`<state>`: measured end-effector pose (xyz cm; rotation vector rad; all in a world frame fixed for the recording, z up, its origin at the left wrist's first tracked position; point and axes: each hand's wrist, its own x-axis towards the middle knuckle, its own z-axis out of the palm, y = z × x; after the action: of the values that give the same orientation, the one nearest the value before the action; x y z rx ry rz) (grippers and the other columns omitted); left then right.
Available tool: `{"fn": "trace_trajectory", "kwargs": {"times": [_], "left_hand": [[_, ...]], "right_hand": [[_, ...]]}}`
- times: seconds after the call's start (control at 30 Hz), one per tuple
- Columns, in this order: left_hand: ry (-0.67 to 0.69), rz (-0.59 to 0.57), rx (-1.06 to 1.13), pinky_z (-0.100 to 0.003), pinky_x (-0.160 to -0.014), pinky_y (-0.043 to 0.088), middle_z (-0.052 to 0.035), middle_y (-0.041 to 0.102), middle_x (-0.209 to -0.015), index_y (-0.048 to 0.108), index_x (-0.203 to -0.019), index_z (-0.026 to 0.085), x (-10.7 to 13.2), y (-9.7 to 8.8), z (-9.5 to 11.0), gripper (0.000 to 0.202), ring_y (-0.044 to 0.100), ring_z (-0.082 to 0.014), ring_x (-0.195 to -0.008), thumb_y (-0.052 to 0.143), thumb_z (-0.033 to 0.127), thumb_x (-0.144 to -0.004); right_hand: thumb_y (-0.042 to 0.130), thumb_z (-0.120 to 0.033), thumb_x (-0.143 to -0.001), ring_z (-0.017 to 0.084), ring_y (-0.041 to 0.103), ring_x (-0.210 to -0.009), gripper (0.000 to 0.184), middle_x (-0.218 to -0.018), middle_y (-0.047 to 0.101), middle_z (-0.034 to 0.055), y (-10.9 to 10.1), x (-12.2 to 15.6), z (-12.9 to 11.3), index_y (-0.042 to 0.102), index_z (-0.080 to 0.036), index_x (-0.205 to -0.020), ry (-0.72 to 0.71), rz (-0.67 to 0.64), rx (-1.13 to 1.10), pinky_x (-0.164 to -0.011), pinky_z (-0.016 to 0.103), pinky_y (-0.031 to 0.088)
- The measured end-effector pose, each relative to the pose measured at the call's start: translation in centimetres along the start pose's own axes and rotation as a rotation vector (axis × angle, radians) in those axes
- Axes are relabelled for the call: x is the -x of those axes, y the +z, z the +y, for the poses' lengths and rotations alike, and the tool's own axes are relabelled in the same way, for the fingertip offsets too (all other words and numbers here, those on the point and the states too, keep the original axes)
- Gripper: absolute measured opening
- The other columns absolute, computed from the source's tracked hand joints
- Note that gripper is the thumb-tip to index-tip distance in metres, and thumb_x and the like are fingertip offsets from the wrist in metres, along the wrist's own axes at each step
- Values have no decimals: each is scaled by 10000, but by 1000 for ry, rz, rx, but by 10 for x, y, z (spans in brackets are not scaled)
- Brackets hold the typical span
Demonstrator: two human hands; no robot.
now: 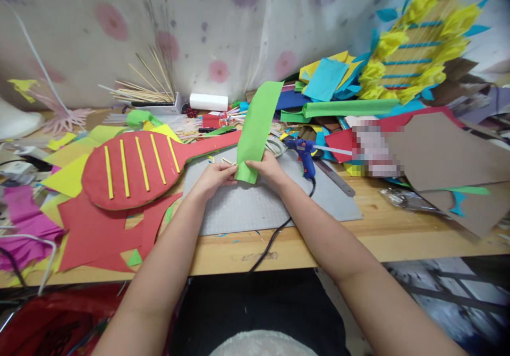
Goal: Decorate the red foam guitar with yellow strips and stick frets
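A long strip of green paper [258, 127] stands tilted above the grey cutting mat [263, 207]. My left hand [215, 178] pinches its lower left corner, fingers closed. My right hand [268, 167] grips the lower right edge, fingers curled over it. Both hands meet at the strip's bottom end, over the mat. Just left of them lies a red paddle-shaped paper piece [135, 167] with several yellow stripes.
A blue glue gun [305, 154] lies right of my hands, its black cord [274, 239] running off the table's front edge. A metal ruler [337, 178] lies beside it. Coloured paper scraps, brown cardboard [442, 154], bamboo sticks [151, 87] and a yellow-flowered craft piece [418, 42] crowd the wooden table [398, 228].
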<state>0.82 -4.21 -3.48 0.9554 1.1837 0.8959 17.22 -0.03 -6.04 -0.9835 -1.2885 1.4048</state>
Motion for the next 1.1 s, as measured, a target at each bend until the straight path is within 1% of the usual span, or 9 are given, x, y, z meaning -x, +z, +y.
{"fn": "trace_trajectory", "kwargs": {"times": [0.07, 0.23, 0.33, 0.43, 0.57, 0.67, 0.77, 0.9, 1.1], "left_hand": [[15, 27, -31, -279, -602, 531, -18, 616, -595, 677, -637, 122, -2, 2, -2, 225, 574, -103, -537, 745, 329, -579], [64, 163, -85, -257, -548, 505, 0, 607, -546, 675, -629, 119, -7, 6, -6, 173, 553, -98, -497, 723, 279, -586], [59, 180, -67, -251, -534, 499, -4, 611, -534, 666, -622, 115, -8, 7, -6, 174, 553, -102, -498, 726, 270, -570], [60, 197, -69, -257, -538, 493, -13, 622, -552, 645, -602, 114, -7, 9, -6, 162, 558, -107, -497, 716, 258, -585], [94, 205, -59, -261, -554, 493, -2, 602, -541, 606, -581, 118, -7, 11, -6, 158, 538, -94, -473, 707, 239, -601], [142, 245, -11, -249, -557, 492, 9, 591, -548, 586, -592, 123, -10, 9, -7, 183, 543, -92, -497, 715, 253, -583], [173, 275, 9, -236, -550, 484, 15, 589, -562, 577, -620, 126, -12, 7, -9, 206, 543, -90, -511, 719, 264, -566], [199, 286, -10, -238, -545, 477, 16, 595, -580, 580, -668, 132, -14, 5, -10, 215, 540, -89, -503, 717, 259, -561], [269, 314, -54, -216, -508, 459, 30, 569, -550, 552, -664, 146, -16, 4, -10, 244, 519, -79, -482, 723, 267, -540]], "right_hand": [[682, -253, -506, 234, 636, -851, 361, -916, 686, 64, 1, 0, 0, 585, -167, -843, -5, 4, 8, -828, 422, 494], [678, -249, -519, 224, 632, -847, 367, -921, 682, 60, 2, -1, 2, 580, -172, -865, -11, 17, 39, -817, 415, 494], [684, -254, -516, 234, 626, -876, 398, -941, 675, 67, 1, -2, 2, 571, -170, -888, -25, 34, 48, -825, 419, 487], [700, -263, -504, 241, 623, -899, 427, -954, 672, 65, 1, -3, 0, 559, -175, -898, -39, 36, 20, -840, 421, 481], [731, -297, -501, 216, 627, -903, 488, -981, 666, 53, 5, -2, -1, 543, -195, -939, -55, -15, -45, -842, 389, 488], [755, -301, -478, 202, 641, -841, 525, -919, 674, 33, 9, 0, 2, 532, -205, -944, 6, -69, -51, -792, 379, 509], [750, -283, -472, 193, 647, -775, 471, -829, 675, 8, 11, 1, 5, 531, -202, -880, 37, -47, 8, -756, 380, 514], [698, -271, -534, 167, 642, -699, 332, -748, 668, -17, 12, 4, 4, 533, -206, -815, -19, 12, 91, -730, 357, 511], [692, -299, -546, 163, 641, -669, 327, -707, 667, -30, 15, 7, 0, 536, -216, -822, -51, 41, 97, -693, 333, 511]]}}
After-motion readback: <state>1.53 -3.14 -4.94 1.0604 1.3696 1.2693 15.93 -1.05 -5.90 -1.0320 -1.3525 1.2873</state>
